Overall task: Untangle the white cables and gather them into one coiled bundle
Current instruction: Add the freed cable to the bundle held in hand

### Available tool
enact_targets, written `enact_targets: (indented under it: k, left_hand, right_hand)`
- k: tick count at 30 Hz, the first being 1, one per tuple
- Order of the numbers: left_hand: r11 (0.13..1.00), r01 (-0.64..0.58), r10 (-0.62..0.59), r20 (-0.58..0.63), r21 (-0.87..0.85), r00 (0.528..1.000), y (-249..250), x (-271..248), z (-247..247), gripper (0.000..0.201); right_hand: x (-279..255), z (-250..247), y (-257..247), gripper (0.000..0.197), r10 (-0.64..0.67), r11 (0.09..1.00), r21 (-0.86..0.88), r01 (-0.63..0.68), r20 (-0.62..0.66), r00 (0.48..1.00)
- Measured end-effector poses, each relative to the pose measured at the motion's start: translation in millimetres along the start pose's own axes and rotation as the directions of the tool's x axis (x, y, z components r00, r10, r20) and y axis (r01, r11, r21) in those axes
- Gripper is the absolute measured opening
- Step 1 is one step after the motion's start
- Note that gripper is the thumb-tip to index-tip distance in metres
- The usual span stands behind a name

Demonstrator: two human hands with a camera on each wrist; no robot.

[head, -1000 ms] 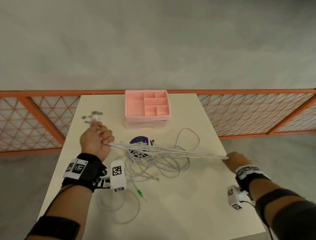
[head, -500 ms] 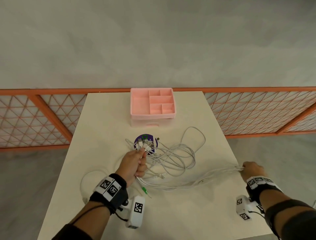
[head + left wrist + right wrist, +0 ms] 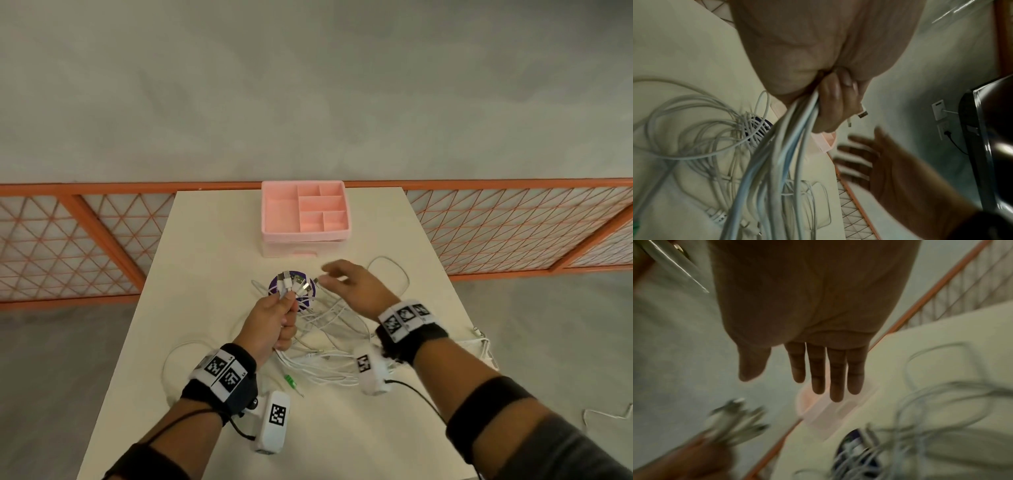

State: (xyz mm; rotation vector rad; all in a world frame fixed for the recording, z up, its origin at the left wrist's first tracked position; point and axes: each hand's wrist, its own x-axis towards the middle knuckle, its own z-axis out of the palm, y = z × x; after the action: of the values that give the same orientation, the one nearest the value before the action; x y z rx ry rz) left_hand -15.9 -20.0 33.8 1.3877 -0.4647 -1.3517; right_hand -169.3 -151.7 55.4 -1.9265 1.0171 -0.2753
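White cables (image 3: 329,329): light, limp, tangle-prone; loose loops on table (image 3: 212,246). Plug ends bunched in left hand (image 3: 274,322), fingers curled round them. Right hand (image 3: 352,286) spread, holding nothing, just beside. Best taken near the plugs.

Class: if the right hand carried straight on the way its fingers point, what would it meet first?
Probably the plug ends fanned above the left hand; the right hand is open, pointing that way. Depth is unclear.
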Motion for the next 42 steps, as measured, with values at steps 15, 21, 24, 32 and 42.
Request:
enact_targets:
  k: [15,21,24,32,42]
  left_hand:
    - [0.975,-0.086,0.061,0.128,0.204,0.990,-14,-12,-20,0.030]
    - [0.973,-0.007,-0.021,0.122,0.230,0.992,-19,-5,-16,0.017]
    - [0.959,-0.004,-0.047,0.172,0.285,0.984,-19,-5,-12,0.010]
    - [0.949,0.018,-0.010,-0.028,0.316,1.000,-29,20,-22,0.030]
    - [0.998,-0.010,0.019,-0.150,0.058,0.989,-25,28,-30,0.035]
  right_hand:
    - [2,91,-46,0.017,-0.157,0.985,-0.070,0.156,-0.014,0.988]
    - [6,90,-41,0.030,-0.107,0.990,-0.094,0.106,-0.006,0.994]
    - [12,88,-38,0.027,-0.083,0.989,-0.117,0.088,0.055,0.995]
    - [39,50,-19,0.032,-0.021,1.000,0.013,0.019,0.171,0.985]
    - [97,4,90,0.037,0.299,0.759,-0.620,-0.200,0.058,0.953]
